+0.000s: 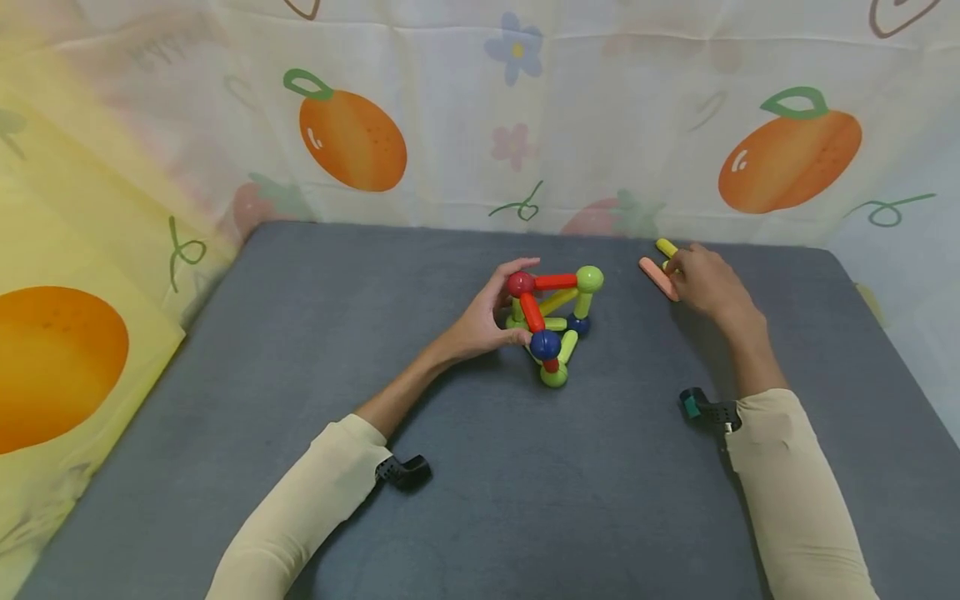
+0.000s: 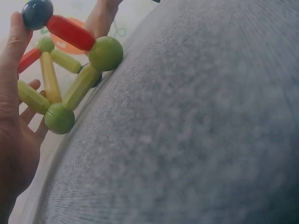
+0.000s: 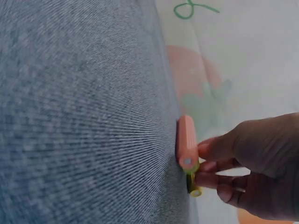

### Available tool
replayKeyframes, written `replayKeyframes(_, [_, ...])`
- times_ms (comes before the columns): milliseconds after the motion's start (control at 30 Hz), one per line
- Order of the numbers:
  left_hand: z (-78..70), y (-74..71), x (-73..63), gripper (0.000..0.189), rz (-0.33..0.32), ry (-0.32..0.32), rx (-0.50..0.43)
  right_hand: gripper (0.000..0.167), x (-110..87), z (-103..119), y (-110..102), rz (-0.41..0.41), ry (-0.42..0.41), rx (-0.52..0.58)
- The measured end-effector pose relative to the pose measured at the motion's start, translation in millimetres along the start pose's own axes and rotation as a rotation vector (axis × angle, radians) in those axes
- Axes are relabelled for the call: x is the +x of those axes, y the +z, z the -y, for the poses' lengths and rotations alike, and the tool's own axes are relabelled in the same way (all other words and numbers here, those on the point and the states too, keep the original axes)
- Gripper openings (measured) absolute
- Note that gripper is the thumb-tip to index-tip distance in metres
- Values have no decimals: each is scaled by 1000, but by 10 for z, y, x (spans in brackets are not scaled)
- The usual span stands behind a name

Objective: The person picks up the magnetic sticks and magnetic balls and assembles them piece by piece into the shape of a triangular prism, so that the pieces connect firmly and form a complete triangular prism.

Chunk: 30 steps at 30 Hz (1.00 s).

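Note:
A magnetic ball-and-stick frame [image 1: 557, 302] stands mid-table, built of red, yellow and green sticks joined by red, blue and green balls. My left hand [image 1: 483, 317] grips its left side, thumb by the front blue ball [image 1: 545, 344] and fingers behind the red ball [image 1: 521, 284]. The left wrist view shows the frame's green ball [image 2: 106, 53] close up. At the back right, my right hand [image 1: 708, 279] reaches down with curled fingers and pinches a yellow-green stick [image 3: 192, 179], mostly hidden by the fingers. A pink stick [image 3: 188, 140] lies against it, beside the thumb.
Another yellow stick [image 1: 665, 247] lies beyond the right hand, near the back edge of the grey table [image 1: 480, 500]. Behind the table hangs a printed cloth [image 1: 450, 108] with fruit and flowers. A yellow cloth [image 1: 90, 217] hangs along the left side.

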<state>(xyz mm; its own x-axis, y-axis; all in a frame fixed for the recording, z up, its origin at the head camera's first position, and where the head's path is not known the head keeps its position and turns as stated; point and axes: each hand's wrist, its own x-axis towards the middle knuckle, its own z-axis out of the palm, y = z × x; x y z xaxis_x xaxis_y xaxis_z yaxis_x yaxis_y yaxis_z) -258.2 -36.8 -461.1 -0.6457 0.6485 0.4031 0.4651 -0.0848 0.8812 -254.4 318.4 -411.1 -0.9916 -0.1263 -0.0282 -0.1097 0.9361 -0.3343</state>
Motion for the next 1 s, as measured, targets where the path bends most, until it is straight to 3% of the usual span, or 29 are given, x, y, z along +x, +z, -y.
replayKeyframes(333, [-90, 71, 36, 118, -19, -51, -7, 28, -60, -45, -17, -25, 130, 57])
replayKeyframes(567, [-34, 75, 42, 122, 31, -63, -93, 57, -95, -38, -71, 2, 237, 106])
replayKeyframes(767, [45, 48, 15, 122, 75, -129, -75, 58, -94, -31, -135, 26, 179, 109])
replayKeyframes(1000, [20, 59, 25, 124, 42, -94, -119, 41, -131, 94, -296, 70, 45, 159])
